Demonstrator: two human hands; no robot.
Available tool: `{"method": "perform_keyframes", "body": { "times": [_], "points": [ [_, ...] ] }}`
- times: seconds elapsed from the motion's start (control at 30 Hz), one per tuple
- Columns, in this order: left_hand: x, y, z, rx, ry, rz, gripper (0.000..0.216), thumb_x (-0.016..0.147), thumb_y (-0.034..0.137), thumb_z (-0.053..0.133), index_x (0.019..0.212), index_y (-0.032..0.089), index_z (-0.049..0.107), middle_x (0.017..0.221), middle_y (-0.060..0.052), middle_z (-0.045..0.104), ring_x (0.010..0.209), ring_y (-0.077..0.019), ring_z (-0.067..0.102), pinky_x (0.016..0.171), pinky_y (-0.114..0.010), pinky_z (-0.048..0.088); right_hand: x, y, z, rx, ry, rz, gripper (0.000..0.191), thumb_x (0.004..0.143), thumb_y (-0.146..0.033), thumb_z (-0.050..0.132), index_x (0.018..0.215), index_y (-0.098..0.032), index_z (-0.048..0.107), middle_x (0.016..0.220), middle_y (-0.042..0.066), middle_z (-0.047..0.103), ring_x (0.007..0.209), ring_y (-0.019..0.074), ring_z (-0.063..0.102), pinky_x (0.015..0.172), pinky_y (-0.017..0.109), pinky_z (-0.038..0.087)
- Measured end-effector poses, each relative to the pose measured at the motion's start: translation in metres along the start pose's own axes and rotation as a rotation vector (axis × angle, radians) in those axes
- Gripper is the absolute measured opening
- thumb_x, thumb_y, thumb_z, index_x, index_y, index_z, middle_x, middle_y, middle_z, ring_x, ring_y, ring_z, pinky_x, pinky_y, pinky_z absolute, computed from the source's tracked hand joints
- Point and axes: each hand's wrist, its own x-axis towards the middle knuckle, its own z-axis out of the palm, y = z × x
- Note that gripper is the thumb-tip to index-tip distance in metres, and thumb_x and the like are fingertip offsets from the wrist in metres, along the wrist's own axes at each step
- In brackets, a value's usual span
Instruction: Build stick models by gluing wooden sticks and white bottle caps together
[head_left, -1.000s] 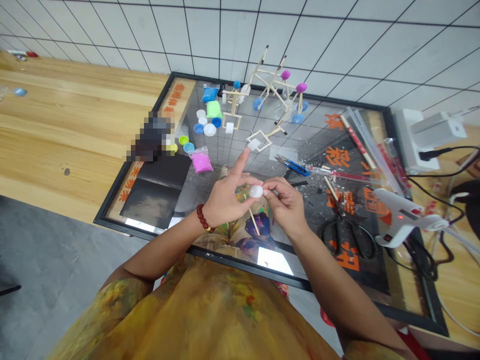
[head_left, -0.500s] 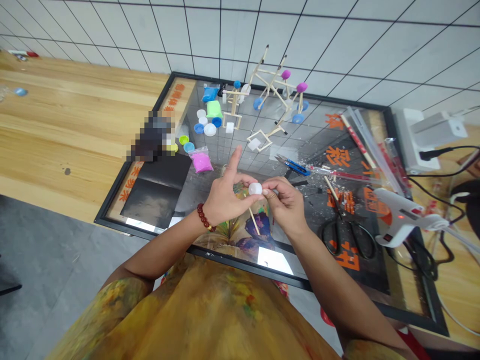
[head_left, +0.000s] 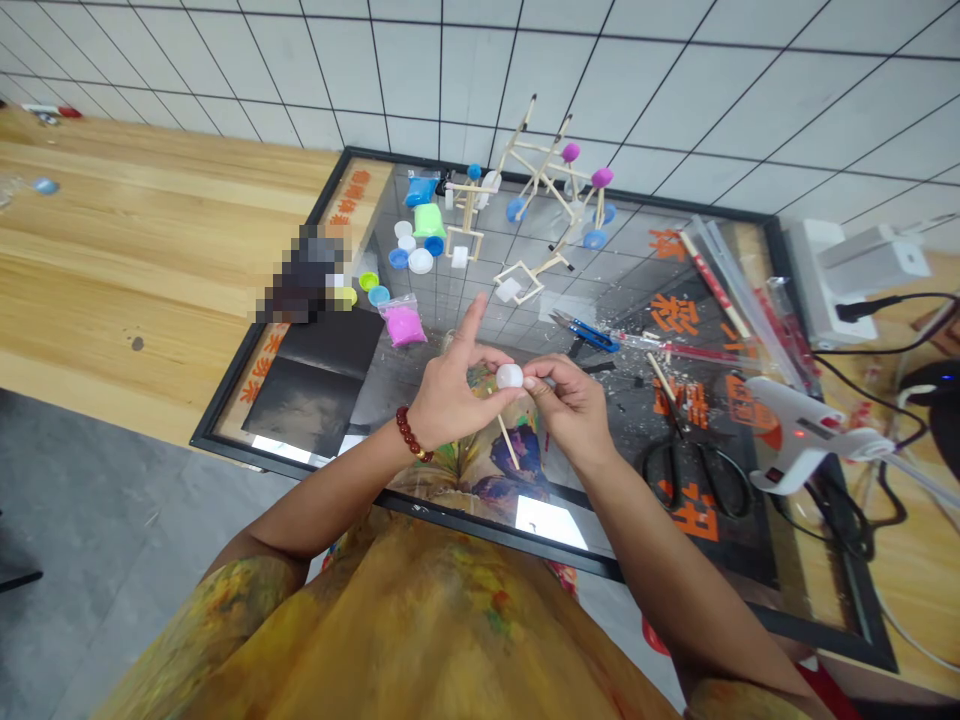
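My left hand (head_left: pixel 450 395) pinches a small white ball (head_left: pixel 509 376) at its fingertips, with the index finger sticking straight up. A thin wooden stick (head_left: pixel 508 444) runs down from the ball. My right hand (head_left: pixel 574 405) is closed, its fingertips touching the ball's right side. Both hands hover over the mirrored board (head_left: pixel 315 380). A red bead bracelet (head_left: pixel 409 434) circles my left wrist.
A stick model with coloured balls (head_left: pixel 544 190) stands at the back. Bottle caps (head_left: pixel 416 255), a pink clay bag (head_left: pixel 403 322), blue snips (head_left: pixel 589 332), black scissors (head_left: pixel 697 465) and a white glue gun (head_left: pixel 806 440) with cables lie around.
My left index finger has dropped slightly toward me; the ball and both hands have shifted a little up and left.
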Motion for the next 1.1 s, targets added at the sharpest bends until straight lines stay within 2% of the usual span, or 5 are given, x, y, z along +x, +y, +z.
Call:
{"method": "perform_keyframes", "body": {
  "times": [0.13,0.33,0.6,0.87,1.1],
  "points": [
    [0.002,-0.009,0.002,-0.192,0.017,-0.068,0.111,0.073,0.027,0.083,0.16,0.025,0.015,0.096,-0.003,0.076,0.087,-0.0169,0.07,0.087,-0.033,0.055,0.001,-0.005,-0.005,-0.1,0.032,-0.107,0.015,0.088,-0.037,0.068,0.1,-0.029,0.072,0.099,0.003,0.073,0.101,0.0253,0.065,0.098,0.047,0.044],
    [0.008,-0.021,0.001,-0.505,0.034,-0.174,0.115,0.072,0.028,0.085,0.16,0.024,0.011,0.102,-0.006,0.076,0.095,-0.0171,0.071,0.094,-0.034,0.055,0.004,0.001,-0.016,-0.05,0.114,-0.151,0.07,0.079,-0.047,0.077,0.141,-0.031,0.05,0.142,0.008,0.057,0.134,0.0297,0.051,0.115,0.053,0.037],
    [0.014,-0.033,-0.008,-0.452,0.118,-0.241,0.115,0.066,0.022,0.088,0.158,0.024,0.019,0.098,-0.004,0.077,0.092,-0.0165,0.072,0.092,-0.033,0.057,0.012,0.012,-0.002,-0.192,-0.003,-0.009,0.052,0.077,-0.046,0.075,0.123,-0.025,0.065,0.126,0.011,0.068,0.121,0.0318,0.059,0.107,0.054,0.041],
    [0.014,-0.034,-0.008,-0.442,0.076,-0.248,0.114,0.065,0.023,0.089,0.157,0.023,0.022,0.1,-0.005,0.077,0.092,-0.0162,0.072,0.09,-0.031,0.056,0.016,0.011,0.026,-0.22,-0.029,0.007,0.007,0.082,-0.03,0.067,0.083,-0.027,0.072,0.101,0.003,0.078,0.117,0.029,0.062,0.109,0.058,0.024],
    [0.019,-0.031,-0.017,-0.693,0.029,-0.435,0.106,0.067,0.026,0.089,0.154,0.025,0.029,0.102,-0.005,0.079,0.092,-0.0156,0.074,0.083,-0.027,0.056,0.021,-0.001,0.0,0.43,-0.092,0.366,0.029,0.079,-0.049,0.071,0.089,-0.022,0.071,0.087,0.006,0.079,0.079,0.0206,0.07,0.081,0.039,0.052]
  ]
}}
